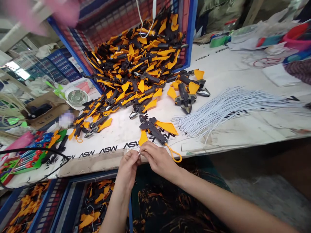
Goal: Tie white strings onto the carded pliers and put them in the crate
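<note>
The limp, light white cord (139,153) is pinched near its end by the left hand (128,170) and right hand (157,158), just below the orange plastic part (152,129).

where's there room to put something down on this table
The best room is the white table behind the white wires, right of the blue crate. A narrower strip runs in front of the wires, right of the right hand. It's crowded around the spilled cutters and the pile in the crate.
</note>
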Tool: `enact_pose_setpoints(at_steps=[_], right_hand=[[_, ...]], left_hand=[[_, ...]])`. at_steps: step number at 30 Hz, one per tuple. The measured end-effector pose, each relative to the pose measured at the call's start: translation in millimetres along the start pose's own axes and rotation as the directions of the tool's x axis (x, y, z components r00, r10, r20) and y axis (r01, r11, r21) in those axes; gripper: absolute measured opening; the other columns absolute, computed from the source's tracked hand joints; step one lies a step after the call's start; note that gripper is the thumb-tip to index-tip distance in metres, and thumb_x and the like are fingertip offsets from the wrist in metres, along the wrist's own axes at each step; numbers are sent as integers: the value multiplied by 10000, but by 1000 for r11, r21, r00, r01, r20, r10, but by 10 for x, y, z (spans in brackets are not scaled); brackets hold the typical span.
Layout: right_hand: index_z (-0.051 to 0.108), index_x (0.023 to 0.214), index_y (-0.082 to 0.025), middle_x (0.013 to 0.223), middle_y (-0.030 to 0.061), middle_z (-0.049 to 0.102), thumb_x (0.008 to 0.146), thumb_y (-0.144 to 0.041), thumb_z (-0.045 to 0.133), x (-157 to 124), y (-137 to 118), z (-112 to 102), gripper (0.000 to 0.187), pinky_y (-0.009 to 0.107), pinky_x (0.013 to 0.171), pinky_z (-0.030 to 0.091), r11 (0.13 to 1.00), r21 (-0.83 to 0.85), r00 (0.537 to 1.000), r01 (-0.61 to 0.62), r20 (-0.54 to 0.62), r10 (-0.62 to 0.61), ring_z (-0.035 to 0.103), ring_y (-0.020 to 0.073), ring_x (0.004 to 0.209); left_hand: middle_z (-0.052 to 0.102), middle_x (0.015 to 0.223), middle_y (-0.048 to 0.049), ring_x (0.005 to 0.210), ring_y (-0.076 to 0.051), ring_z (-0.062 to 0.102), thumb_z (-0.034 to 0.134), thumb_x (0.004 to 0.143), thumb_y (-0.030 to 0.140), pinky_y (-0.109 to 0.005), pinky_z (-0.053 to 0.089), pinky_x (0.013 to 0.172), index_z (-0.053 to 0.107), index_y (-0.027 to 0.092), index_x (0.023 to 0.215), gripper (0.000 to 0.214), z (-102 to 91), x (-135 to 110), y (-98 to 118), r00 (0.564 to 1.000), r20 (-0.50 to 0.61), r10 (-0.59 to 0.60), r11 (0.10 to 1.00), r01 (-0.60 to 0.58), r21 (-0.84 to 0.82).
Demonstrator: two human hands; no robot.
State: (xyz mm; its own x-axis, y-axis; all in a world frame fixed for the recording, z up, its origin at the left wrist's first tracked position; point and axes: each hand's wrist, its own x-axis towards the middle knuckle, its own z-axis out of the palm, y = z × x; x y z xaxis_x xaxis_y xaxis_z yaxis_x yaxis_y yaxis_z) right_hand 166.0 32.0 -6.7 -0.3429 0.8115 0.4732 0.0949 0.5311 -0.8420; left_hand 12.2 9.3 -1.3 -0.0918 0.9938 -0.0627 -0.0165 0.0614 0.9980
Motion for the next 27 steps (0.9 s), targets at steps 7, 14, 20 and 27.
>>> enact_pose_setpoints(at_steps=[7,14,20,27], right_hand=[[600,822,-170,555,-49,552,876,-444,573,105,55,-117,282,204,445,397,759,364,827,-540,395,400,490,89,443],[525,773,-199,522,-86,469,854,-346,556,69,73,-50,171,209,463,364,764,392,856,-512,309,414,434,84,429],[530,787,-205,690,-31,526,848,-244,533,-25,30,18,73,240,569,374,945,144,956,-295,59,289,478,126,620],[527,847,-209,651,-43,526,917,-325,501,-21,27,-34,138,237,557,384,941,217,958,-260,178,224,485,114,558]], left_hand=[[621,783,-7,776,-145,579,651,866,264,-264,448,734,664,197,781,109,-144,40,153,839,178,514,689,-527,497],[642,751,-4,715,-146,582,659,838,298,-257,466,686,663,201,787,110,-110,-9,150,884,109,455,687,-426,589],[662,719,-10,715,-166,592,601,835,258,-282,456,709,665,206,737,128,-17,-131,37,890,16,456,651,-346,676],[645,680,1,655,-149,586,559,848,294,-256,472,646,625,184,739,169,-36,-104,-2,965,-42,259,851,-207,482]])
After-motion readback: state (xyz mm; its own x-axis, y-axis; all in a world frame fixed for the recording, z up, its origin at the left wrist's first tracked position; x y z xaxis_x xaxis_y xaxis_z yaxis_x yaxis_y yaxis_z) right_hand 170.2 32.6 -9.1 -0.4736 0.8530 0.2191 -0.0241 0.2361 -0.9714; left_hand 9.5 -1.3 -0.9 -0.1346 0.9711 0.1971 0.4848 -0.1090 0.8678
